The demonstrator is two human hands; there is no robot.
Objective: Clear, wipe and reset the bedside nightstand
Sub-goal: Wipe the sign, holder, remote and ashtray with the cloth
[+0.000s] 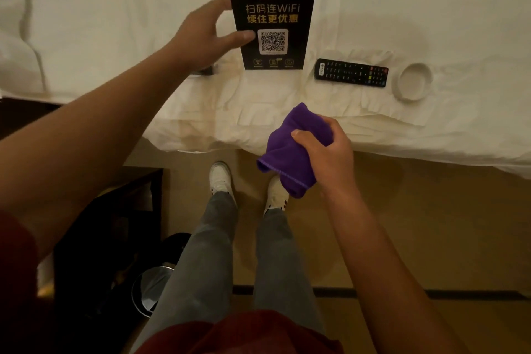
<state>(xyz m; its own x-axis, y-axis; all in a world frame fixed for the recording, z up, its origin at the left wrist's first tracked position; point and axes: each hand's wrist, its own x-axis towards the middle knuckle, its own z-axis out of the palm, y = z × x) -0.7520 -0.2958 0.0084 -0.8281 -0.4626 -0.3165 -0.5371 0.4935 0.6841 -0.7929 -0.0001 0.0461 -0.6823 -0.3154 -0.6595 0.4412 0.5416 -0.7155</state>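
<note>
Left hand [201,34]: lying spread at the left edge of the black WiFi sign [273,27], thumb resting on its face near the QR code, fingers at its upper corner; whether it is gripping cannot be told. Sign lying on the white bed sheet [402,8]. Right hand [324,152]: closing around a bunched purple cloth [287,152], hovering over the bed edge. Black remote control [351,72] lying on the sheet right of the sign; white ashtray [413,82] sitting just beside it. Dark nightstand [115,210] standing lower left, partly hidden
</note>
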